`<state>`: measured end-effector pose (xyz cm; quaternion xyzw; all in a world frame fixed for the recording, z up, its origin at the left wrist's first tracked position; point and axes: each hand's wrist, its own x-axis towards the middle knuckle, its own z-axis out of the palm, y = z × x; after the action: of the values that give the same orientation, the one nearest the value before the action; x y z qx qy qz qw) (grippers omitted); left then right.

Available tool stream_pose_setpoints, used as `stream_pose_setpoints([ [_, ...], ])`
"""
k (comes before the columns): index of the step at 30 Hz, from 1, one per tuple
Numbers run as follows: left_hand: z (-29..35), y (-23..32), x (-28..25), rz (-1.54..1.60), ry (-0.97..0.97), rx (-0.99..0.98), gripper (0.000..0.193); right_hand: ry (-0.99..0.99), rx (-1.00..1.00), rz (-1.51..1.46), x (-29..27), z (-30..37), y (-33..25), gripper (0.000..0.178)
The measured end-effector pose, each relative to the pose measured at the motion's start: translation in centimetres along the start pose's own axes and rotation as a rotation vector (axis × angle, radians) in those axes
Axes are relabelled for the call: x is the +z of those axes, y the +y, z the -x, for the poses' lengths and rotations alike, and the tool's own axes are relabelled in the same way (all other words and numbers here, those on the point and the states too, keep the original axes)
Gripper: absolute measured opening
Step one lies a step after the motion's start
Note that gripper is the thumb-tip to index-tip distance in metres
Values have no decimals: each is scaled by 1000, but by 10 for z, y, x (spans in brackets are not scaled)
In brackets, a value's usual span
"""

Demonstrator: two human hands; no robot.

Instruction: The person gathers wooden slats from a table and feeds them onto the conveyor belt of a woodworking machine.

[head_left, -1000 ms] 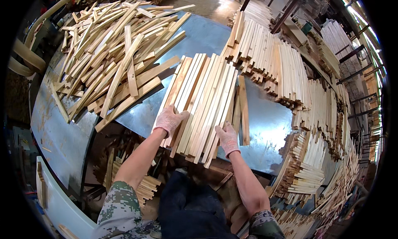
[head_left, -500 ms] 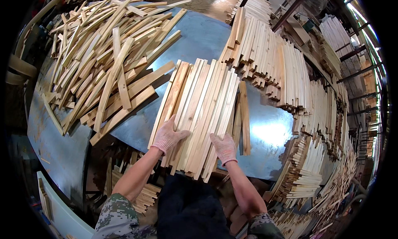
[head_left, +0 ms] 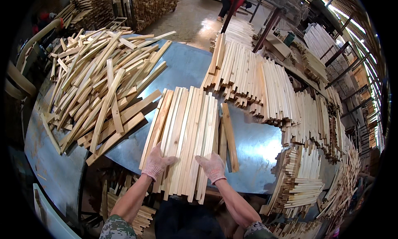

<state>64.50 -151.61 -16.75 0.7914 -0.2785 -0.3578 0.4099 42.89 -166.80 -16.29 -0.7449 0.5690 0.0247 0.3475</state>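
A row of pale wooden slats (head_left: pixel 186 135) lies side by side on the grey metal table (head_left: pixel 257 152), their near ends overhanging the front edge. My left hand (head_left: pixel 156 163), in a pinkish knit glove, rests flat on the slats at the left of the row. In the same kind of glove, my right hand (head_left: pixel 212 167) presses on the slats toward the right. Neither hand is closed around a slat. Just right of the row, a single darker slat (head_left: pixel 229 136) lies apart on the table.
A loose heap of slats (head_left: pixel 99 85) covers the table's left half. Neat stacks of slats (head_left: pixel 253 81) line the back and right side, with more stacks (head_left: pixel 302 181) at the right front. Slats also lie under the table edge (head_left: pixel 141 216). A person (head_left: pixel 230 0) stands far back.
Both hands have slid down toward the near ends of the slats and now lie closer together. The view has shifted slightly, and the row looks more squared up.
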Motion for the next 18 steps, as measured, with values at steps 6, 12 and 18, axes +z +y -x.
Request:
stream_pose_setpoints([
  [6, 76, 6, 11, 31, 140, 75, 114, 12, -165, -96, -24, 48, 20, 68],
  [12, 206, 44, -1, 156, 275, 115, 101, 141, -558, -104, -41, 121, 28, 47],
  [18, 331, -24, 0, 49, 684, 112, 103, -117, -738, -338, -26, 209, -4, 40],
])
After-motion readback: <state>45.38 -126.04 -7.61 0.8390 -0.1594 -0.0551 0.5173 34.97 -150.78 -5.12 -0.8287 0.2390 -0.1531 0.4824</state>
